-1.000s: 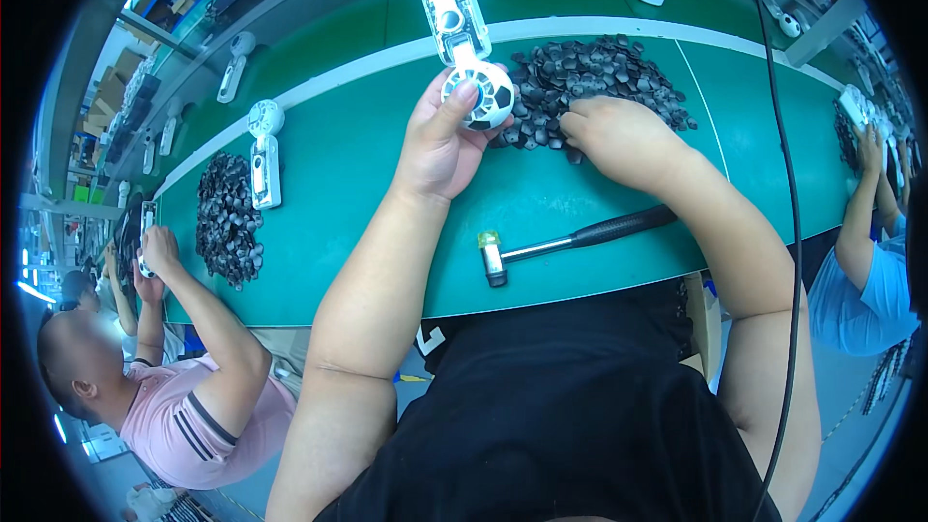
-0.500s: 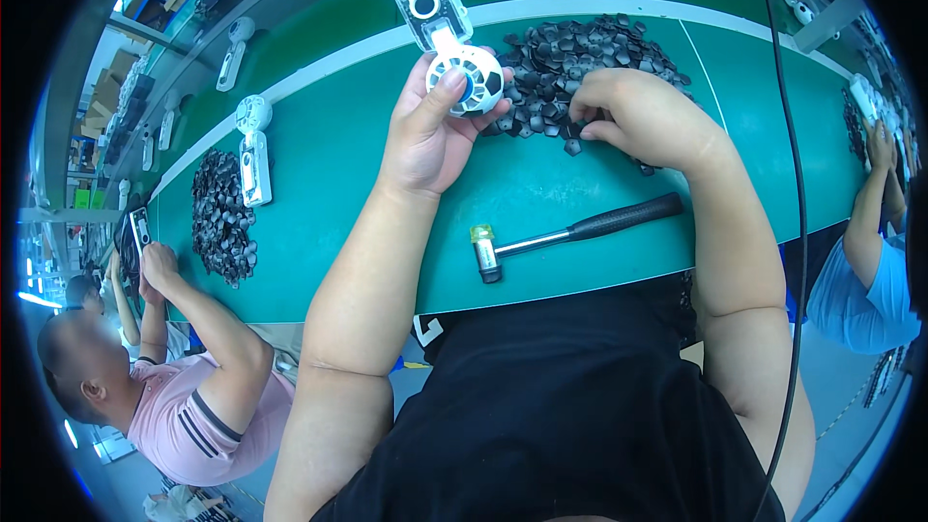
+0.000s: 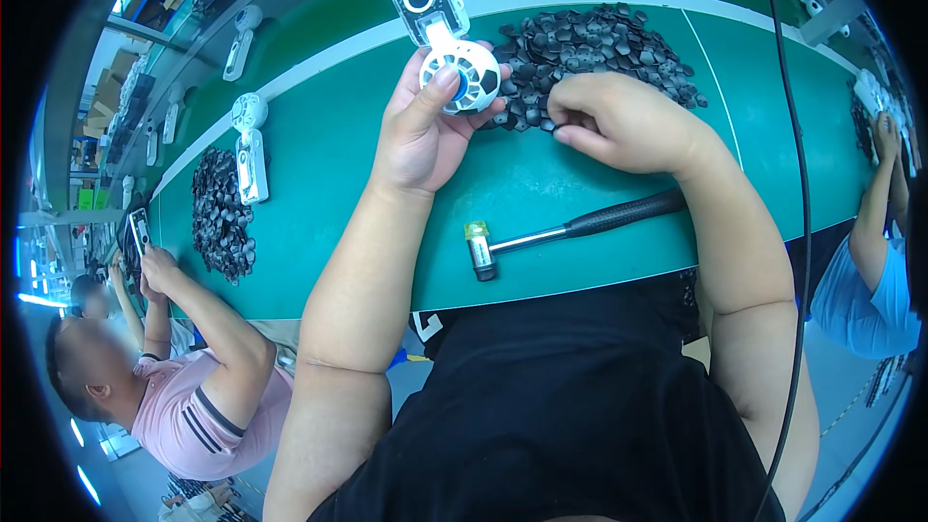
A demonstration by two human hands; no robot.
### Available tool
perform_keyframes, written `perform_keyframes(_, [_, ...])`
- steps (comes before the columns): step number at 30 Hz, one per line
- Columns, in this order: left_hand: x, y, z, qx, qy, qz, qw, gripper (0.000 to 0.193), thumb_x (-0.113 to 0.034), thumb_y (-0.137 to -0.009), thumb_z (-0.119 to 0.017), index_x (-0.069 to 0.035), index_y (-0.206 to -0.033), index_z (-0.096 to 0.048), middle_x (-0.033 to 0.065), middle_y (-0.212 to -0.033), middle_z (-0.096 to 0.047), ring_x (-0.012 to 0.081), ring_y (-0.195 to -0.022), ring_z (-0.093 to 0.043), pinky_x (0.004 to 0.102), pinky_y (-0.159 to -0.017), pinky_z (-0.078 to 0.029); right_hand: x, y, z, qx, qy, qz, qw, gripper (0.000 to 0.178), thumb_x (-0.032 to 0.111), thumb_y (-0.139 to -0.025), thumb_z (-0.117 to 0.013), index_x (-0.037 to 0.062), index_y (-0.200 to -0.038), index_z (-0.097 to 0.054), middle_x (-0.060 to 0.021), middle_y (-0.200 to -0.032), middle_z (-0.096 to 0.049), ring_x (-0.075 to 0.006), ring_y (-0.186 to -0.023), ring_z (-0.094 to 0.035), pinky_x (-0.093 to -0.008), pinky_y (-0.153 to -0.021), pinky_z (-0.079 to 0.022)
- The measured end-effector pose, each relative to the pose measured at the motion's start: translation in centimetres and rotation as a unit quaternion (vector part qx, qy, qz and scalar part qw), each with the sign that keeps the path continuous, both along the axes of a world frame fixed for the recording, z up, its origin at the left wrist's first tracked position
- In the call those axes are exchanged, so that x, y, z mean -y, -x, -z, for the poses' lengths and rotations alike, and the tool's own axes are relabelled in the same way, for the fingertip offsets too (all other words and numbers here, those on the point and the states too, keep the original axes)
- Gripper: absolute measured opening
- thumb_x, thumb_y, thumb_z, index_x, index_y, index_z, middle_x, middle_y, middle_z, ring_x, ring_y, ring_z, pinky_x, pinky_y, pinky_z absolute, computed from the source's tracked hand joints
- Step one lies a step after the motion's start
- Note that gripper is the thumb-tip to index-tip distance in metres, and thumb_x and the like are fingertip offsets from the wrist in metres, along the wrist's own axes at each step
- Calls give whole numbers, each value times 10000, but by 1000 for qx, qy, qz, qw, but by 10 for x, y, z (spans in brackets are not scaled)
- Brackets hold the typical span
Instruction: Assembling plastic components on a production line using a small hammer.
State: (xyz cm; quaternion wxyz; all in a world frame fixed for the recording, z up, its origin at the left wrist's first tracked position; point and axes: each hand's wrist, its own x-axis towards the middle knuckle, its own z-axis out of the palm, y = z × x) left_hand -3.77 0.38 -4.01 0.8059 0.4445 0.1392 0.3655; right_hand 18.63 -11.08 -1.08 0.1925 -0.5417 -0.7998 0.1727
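At 2 o'clock right hand (image 3: 619,123) curls nearly closed, any catch unclear; left hand (image 3: 418,135) clasps white device (image 3: 440,35), best held steady!

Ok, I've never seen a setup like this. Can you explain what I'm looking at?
There is no machine here: these are a person's bare hands, seen by a wide fisheye camera on that person's head, looking down, so straight edges bend. Picture left is their left. The left hand holds a white gadget with a football-patterned round end. The right hand is at the near edge of a pile of small black pieces; whether it pinches one is hard to tell. On the green table, a hammer lies nearer the body. Further left are a second black pile and another white gadget.
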Motion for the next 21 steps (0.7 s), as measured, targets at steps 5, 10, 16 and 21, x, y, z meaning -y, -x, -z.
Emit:
perform_keyframes(5, [-1,-1,2,-1,-8,20,1000,592,-195,-972,-667,-27,-1466,-387,208,-1409,-536,379,-1256,-606,437,-915,-624,1,7,-5,-252,61,65,964,116,76,-876,-738,15,-950,-673,-87,-813,-674,-157,-711,-663,-292,-648,-518])
perform_keyframes(10, [3,-3,1,-29,-28,26,999,605,-136,-934,-708,-36,-1453,-415,179,-1400,-559,341,-1256,-614,437,-935,-616,2,10,1,-430,48,66,899,95,56,-889,-733,23,-967,-690,-78,-797,-697,-117,-681,-662,-244,-646,-528])
perform_keyframes(16, [6,-2,3,-56,-56,50,996,597,-95,-885,-747,-43,-1414,-475,139,-1348,-609,276,-1208,-643,420,-928,-608,0,12,2,-200,-204,121,951,104,18,-863,-749,33,-954,-700,-99,-848,-719,-151,-713,-691,-280,-665,-560])
perform_keyframes(21, [13,-9,0,-58,-70,42,995,596,-77,-854,-776,-29,-1383,-504,100,-1225,-656,205,-1088,-673,371,-899,-597,-10,-1,4,-74,-452,-26,889,135,3,-824,-771,35,-933,-698,-114,-898,-726,-196,-761,-704,-320,-671,-565])
